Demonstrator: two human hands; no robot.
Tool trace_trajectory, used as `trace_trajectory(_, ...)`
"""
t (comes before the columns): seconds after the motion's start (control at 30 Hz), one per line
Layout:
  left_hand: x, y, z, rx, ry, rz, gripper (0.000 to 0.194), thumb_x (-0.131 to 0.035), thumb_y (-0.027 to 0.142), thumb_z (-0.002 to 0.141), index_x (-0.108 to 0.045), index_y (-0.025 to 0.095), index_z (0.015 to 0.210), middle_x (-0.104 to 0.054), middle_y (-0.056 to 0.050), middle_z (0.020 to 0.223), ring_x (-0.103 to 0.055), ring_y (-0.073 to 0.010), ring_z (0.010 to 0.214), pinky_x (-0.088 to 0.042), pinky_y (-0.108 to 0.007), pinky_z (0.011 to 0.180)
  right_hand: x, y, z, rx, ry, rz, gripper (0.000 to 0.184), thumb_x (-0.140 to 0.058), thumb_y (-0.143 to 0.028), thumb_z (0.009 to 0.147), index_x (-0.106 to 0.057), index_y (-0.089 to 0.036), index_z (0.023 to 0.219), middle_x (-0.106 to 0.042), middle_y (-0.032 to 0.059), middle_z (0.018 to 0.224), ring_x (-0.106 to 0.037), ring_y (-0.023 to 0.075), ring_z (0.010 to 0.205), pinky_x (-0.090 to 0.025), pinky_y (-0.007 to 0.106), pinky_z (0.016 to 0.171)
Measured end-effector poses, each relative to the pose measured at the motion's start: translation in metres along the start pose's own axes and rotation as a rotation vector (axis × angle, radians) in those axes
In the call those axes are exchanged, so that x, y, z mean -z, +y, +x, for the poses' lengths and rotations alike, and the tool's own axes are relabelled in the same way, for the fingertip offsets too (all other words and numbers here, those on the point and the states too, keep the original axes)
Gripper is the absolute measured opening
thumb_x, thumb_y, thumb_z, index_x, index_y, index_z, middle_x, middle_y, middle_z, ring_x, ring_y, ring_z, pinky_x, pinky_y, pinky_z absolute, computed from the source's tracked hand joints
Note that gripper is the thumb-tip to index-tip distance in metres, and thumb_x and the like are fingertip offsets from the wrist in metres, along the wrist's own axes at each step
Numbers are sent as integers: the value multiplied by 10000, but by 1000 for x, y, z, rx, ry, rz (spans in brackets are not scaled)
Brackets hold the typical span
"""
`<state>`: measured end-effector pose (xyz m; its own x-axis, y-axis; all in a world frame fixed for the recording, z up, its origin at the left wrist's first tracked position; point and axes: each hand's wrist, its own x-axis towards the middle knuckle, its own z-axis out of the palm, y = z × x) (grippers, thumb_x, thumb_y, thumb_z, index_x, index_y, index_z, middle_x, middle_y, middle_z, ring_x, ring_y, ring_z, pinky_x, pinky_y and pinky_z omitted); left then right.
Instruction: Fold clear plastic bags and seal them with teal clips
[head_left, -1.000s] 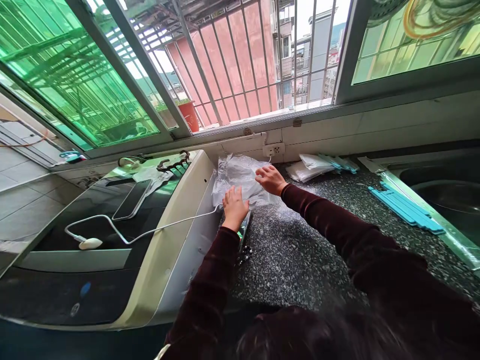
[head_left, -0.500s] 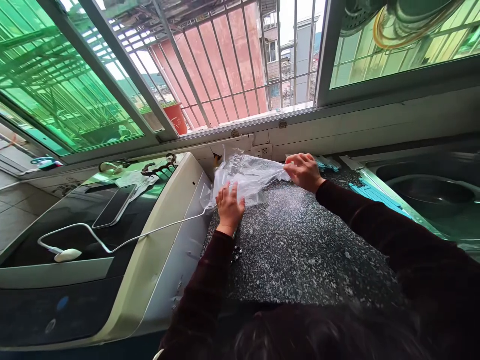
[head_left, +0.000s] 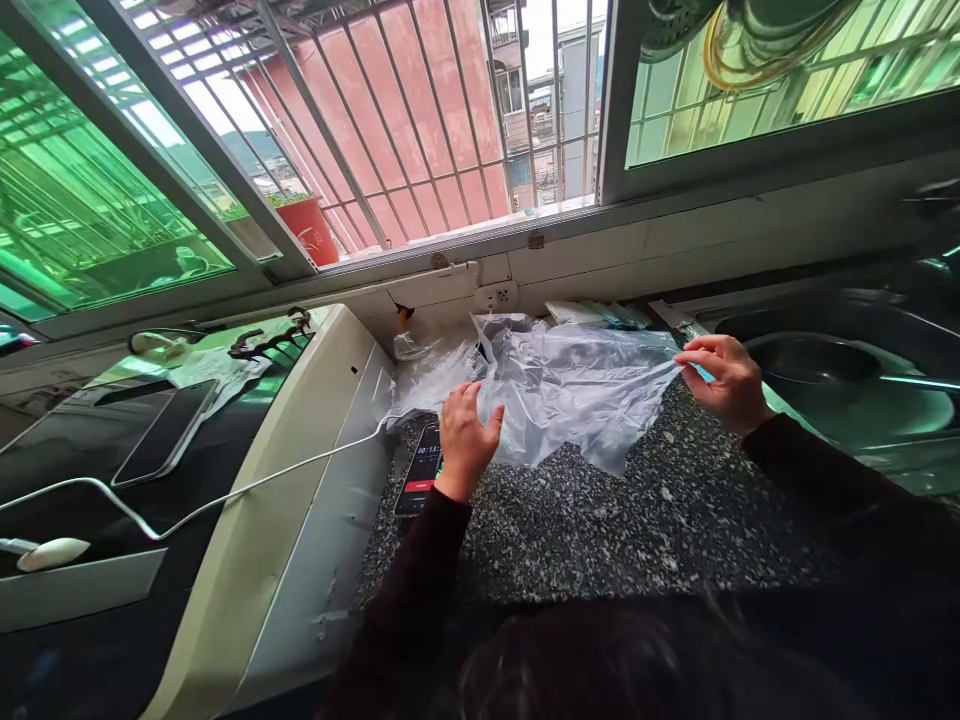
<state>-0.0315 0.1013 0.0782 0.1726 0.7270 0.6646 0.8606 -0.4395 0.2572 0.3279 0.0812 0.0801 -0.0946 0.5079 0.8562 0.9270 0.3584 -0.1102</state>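
Note:
A clear, crinkled plastic bag point(head_left: 577, 390) is stretched across the speckled dark countertop point(head_left: 600, 520). My right hand point(head_left: 726, 385) pinches its right corner between thumb and fingers. At the bag's left end, my left hand point(head_left: 466, 440) rests with fingers stretched and thumb apart, touching the plastic near a bunched heap of clear plastic point(head_left: 435, 375). Partly under my left hand and wrist lies a phone point(head_left: 414, 480), its lit screen showing a timer and a red bar.
On the left stands a washing machine point(head_left: 300, 480) bearing another phone point(head_left: 165, 435), a white cable point(head_left: 285, 465) and a dark claw clip point(head_left: 270, 338). A wall socket point(head_left: 498, 296) is behind the bag. At right is a sink with a dark basin point(head_left: 814, 358). A barred window runs along the back.
My right hand has moved right, pulling the bag out wide and flatter over the counter. The phone beside my left hand now shows. The view has shifted to the right.

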Motion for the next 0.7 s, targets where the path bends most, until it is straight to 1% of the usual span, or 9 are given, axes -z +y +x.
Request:
trace_trajectory(0.07,-11,-5,-1,97,-169,138,440,-576,385,793,-538,99,1126,-591,-187,1112,-537,-304,1063,-425,-413,895,4,7,-14,-50,-12,-7,163,-511,-278,812,-652,-235,743,-612,52,814,-585,178,762,-502,327,684)
trace_trajectory(0.17,-24,-2,-7,119,-399,268,429,-557,413,799,-560,104,1097,-618,-167,1060,-569,-290,1002,-441,-365,836,6,14,-25,-108,-33,-15,163,-514,-284,803,-654,-229,741,-608,56,824,-592,188,786,-506,343,707)
trace_trajectory(0.27,-28,6,-10,167,-518,311,282,-492,341,833,-604,132,987,-649,-135,975,-608,-255,925,-444,-316,762,6,18,-28,-142,-39,-23,158,-516,-283,803,-654,-228,746,-606,59,837,-593,198,813,-506,356,730)
trace_trajectory(0.37,-25,8,-10,262,-558,254,210,-429,237,836,-620,153,811,-670,-114,862,-633,-233,824,-432,-295,678,7,21,-25,-187,-75,-16,153,-509,-277,807,-648,-251,748,-604,53,864,-591,203,825,-502,363,752)
trace_trajectory(0.43,-22,5,-12,347,-514,115,208,-425,206,812,-592,161,697,-661,-92,752,-624,-214,732,-418,-281,629,8,23,-24,-216,-105,-26,149,-505,-268,802,-646,-257,755,-606,53,881,-588,206,831,-496,369,775)
trace_trajectory(0.47,-21,3,-14,405,-480,-7,200,-434,210,795,-570,164,656,-645,-74,692,-610,-197,674,-412,-270,599,9,24,-23,-229,-110,-39,143,-507,-264,795,-646,-249,763,-609,61,883,-587,211,836,-492,371,787)
trace_trajectory(0.57,-18,-1,-23,647,-383,-526,169,-497,294,734,-531,169,625,-598,-18,574,-534,-137,512,-387,-225,489,15,25,-27,-296,-115,-64,166,-497,-240,774,-645,-193,833,-618,113,904,-582,221,834,-488,359,774)
trace_trajectory(0.63,-17,1,-32,827,-347,-846,209,-571,372,669,-532,168,654,-623,-11,582,-524,-119,476,-388,-210,453,21,23,-37,-392,-137,-49,204,-492,-217,750,-629,-163,890,-622,138,921,-571,202,762,-490,340,714)
trace_trajectory(0.7,-16,7,-40,976,-321,-1060,275,-649,400,592,-523,169,672,-667,-25,628,-561,-125,486,-424,-220,467,28,19,-52,-542,-152,22,253,-507,-228,732,-595,-164,961,-630,129,930,-549,170,682,-487,321,659)
